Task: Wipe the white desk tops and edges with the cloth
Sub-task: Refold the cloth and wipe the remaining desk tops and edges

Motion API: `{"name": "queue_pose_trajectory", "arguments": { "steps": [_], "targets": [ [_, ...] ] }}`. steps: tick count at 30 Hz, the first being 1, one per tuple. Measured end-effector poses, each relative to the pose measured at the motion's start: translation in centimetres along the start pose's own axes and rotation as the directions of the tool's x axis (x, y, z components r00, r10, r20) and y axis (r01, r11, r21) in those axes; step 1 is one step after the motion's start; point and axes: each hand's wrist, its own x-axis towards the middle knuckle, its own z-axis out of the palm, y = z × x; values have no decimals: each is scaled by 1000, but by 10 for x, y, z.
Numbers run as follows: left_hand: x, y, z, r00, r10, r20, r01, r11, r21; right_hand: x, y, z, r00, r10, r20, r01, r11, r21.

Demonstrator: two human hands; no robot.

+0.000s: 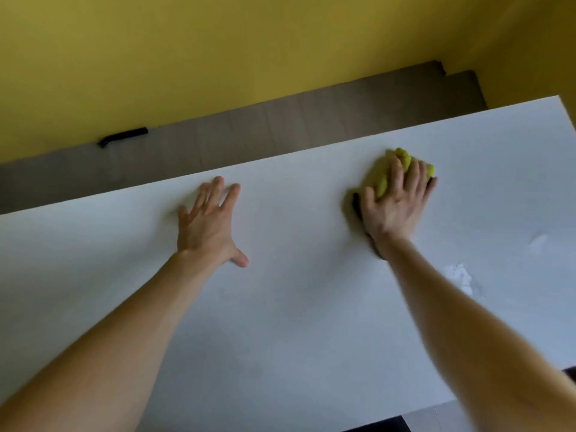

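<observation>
Right hand [394,210] presses cloth [381,182] (fingers [415,173] spread flat).

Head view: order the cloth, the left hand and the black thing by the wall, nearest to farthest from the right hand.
1. cloth, under the right hand.
2. left hand, flat on the desk.
3. black thing, far left, beyond the desk.

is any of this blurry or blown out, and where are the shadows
Head view: soft overall, the right hand and yellow-green cloth under it slightly smeared, the left hand a bit crisper. Head view: white glare patches on the desk beside the right forearm; a dark shadow lies along the right hand's thumb side.
</observation>
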Motion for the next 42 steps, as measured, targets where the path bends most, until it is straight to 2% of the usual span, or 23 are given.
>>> {"name": "queue_pose_trajectory", "arguments": {
  "steps": [1,3,5,7,9,10,11,13,14,16,18,20,23,25,26,28,31,33,35,36,38,40,42],
  "targets": [
    [0,0,0,1000,-12,2,12,1000,-6,-11,-35,7,1000,-3,5,3,1000,10],
    [0,-1,0,1000,-30,1,30,1000,-9,-37,-106,23,950,-297,98,293,955,55],
    [1,-1,0,1000,-31,-5,31,999,-17,-56,-153,35,747,-641,176,625,768,142],
    [0,-1,0,999,-43,-3,43,999,-24,-43,-153,35,557,-812,173,783,583,216],
    [0,0,-1,999,-42,13,43,999,-19,-10,-113,29,490,-853,181,825,521,220],
    [0,0,-2,999,-35,22,35,999,-15,8,-84,24,530,-827,188,801,561,208],
    [0,0,-2,999,-30,26,30,999,-12,26,-50,18,629,-758,172,733,652,192],
    [-1,1,-2,999,-27,29,27,1000,-7,52,8,0,866,-482,129,466,874,138],
    [-2,1,-1,999,-27,27,28,1000,-7,59,26,-5,947,-309,89,300,949,97],
    [-1,1,-1,999,-29,24,29,1000,-3,57,17,-3,1000,-12,1,12,999,40],
    [-1,0,-1,999,-26,22,26,1000,1,37,-36,10,999,43,29,-45,996,75],
    [-1,0,0,999,-30,12,30,1000,5,3,-103,26,970,-223,99,207,967,147],
    [0,2,-1,1000,-30,-9,30,1000,5,-36,-171,43,733,-666,136,638,743,202],
    [-1,2,-1,999,-38,-13,38,999,8,-24,-161,38,599,-787,144,752,615,237],
    [0,3,-2,999,-34,-3,34,999,13,-11,-141,33,575,-802,158,768,597,233],
    [0,1,0,999,-27,19,27,1000,16,15,-79,21,664,-726,179,701,687,192],
    [2,-1,3,999,-29,34,28,999,22,40,23,-11,921,-368,130,351,927,134],
    [3,-2,5,999,-20,26,19,999,40,31,57,-24,983,-158,94,146,981,125],
    [4,-2,6,1000,-16,11,15,998,53,-3,45,-19,996,-22,89,11,993,120],
    [4,-2,6,1000,-17,2,17,998,59,-28,30,-14,995,-33,96,21,993,118],
    [6,-2,7,1000,-21,-14,22,997,69,-85,-4,-7,953,-244,179,219,965,148],
    [7,-2,8,1000,-16,-10,17,996,84,-135,-23,-4,833,-484,268,454,875,167],
    [8,-2,8,1000,2,-10,-1,996,94,-154,-28,-12,782,-537,316,507,844,178]
  ]
}}
